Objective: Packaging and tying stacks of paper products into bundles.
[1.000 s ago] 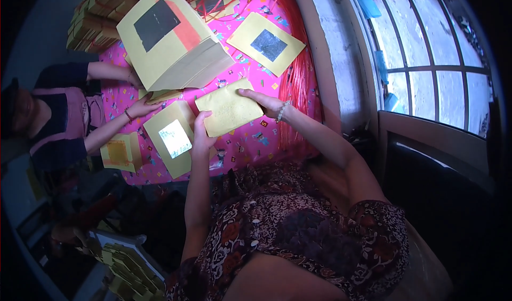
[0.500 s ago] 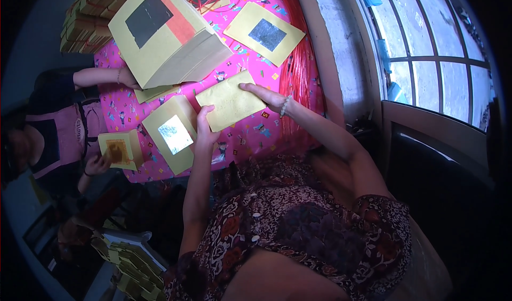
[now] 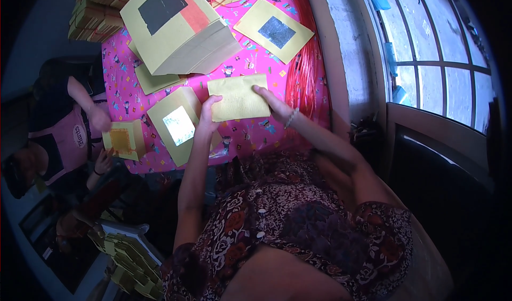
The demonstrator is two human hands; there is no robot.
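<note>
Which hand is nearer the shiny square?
Left: the left hand is just right of the shiny square; the right hand is farther right, at the right edge of the yellow paper.

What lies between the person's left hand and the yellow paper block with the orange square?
Head view: a yellow paper pile with a bright rectangular patch.

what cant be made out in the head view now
All in the head view:
Left hand and right hand: fingers underneath, hidden by the yellow paper.
Tied bundles: cut off by the upper edge.
Co-worker's upper hand: blurred.
</note>
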